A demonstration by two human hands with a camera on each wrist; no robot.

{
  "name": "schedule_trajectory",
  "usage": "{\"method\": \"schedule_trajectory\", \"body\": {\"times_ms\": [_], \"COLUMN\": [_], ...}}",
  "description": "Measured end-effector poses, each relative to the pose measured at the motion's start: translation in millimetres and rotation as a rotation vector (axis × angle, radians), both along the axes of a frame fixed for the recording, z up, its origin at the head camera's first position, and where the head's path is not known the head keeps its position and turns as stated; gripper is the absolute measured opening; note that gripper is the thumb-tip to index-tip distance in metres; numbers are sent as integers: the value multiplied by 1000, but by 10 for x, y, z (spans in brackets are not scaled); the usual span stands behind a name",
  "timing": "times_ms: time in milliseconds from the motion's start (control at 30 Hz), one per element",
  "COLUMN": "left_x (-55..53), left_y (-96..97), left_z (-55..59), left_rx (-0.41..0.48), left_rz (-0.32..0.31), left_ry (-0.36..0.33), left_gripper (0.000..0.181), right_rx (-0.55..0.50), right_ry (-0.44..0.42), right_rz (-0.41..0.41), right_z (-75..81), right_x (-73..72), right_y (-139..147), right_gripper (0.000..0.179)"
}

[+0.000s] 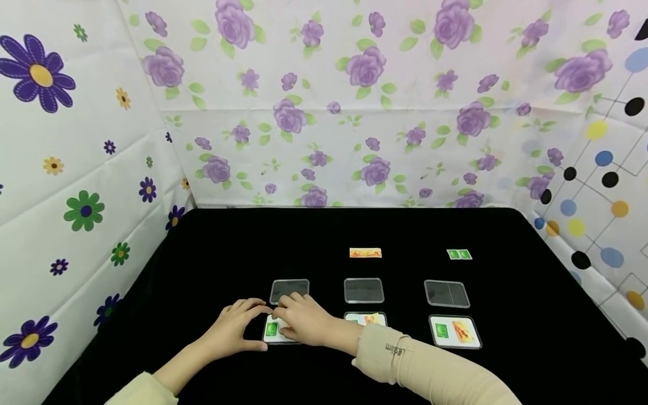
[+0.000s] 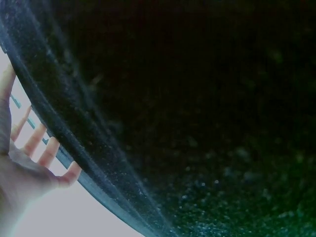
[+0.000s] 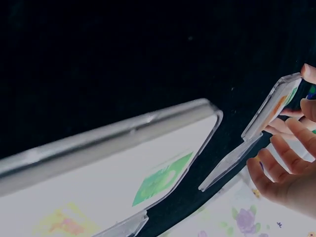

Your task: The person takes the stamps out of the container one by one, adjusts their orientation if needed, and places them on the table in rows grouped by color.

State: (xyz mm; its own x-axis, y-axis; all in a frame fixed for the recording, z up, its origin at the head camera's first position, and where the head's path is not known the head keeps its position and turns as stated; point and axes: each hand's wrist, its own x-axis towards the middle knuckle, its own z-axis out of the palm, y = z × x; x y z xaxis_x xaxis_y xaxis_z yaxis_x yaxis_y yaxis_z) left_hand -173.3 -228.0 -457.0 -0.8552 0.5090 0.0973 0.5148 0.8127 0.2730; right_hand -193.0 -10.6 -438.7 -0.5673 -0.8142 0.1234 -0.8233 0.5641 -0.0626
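Both hands are at the leftmost clear plastic case (image 1: pixel 272 340), which holds a white card with a green stamp-like picture (image 1: pixel 272 328). My left hand (image 1: pixel 230 332) spans the case's left side, thumb by the near corner and index finger by the far corner. From the right, my right hand (image 1: pixel 306 322) lies over the case with fingers bent loosely, hiding its right part. In the right wrist view an orange picture (image 3: pixel 278 109) shows inside that case (image 3: pixel 266 106), beside the right hand's fingers (image 3: pixel 271 163). The left wrist view shows mostly dark cloth.
Two similar filled cases stand to the right, one in the middle (image 1: pixel 365 316) and one far right (image 1: pixel 441 343). Behind the row lie clear lids, left (image 1: pixel 289 287), middle (image 1: pixel 364 290) and right (image 1: pixel 447 293). Farther back are an orange strip (image 1: pixel 365 253) and a green pair (image 1: pixel 459 254).
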Motion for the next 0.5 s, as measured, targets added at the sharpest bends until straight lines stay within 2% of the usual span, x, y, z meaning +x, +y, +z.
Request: {"method": "schedule_trajectory", "body": {"times_ms": [167,367,500], "left_x": [-11,12,24], "left_y": [7,19,47], "left_z": [5,21,34], "left_rx": [5,7,17], "left_rz": [11,22,17], "left_ry": [2,-10,-25], "left_gripper": [69,74,74], "right_rx": [10,26,20], "right_ry": [2,89,98], "right_rz": [-6,-37,-63], "right_z": [-16,4,-15], "right_x": [16,50,65], "right_y": [-55,-125,-147], "right_gripper": [32,32,31]}}
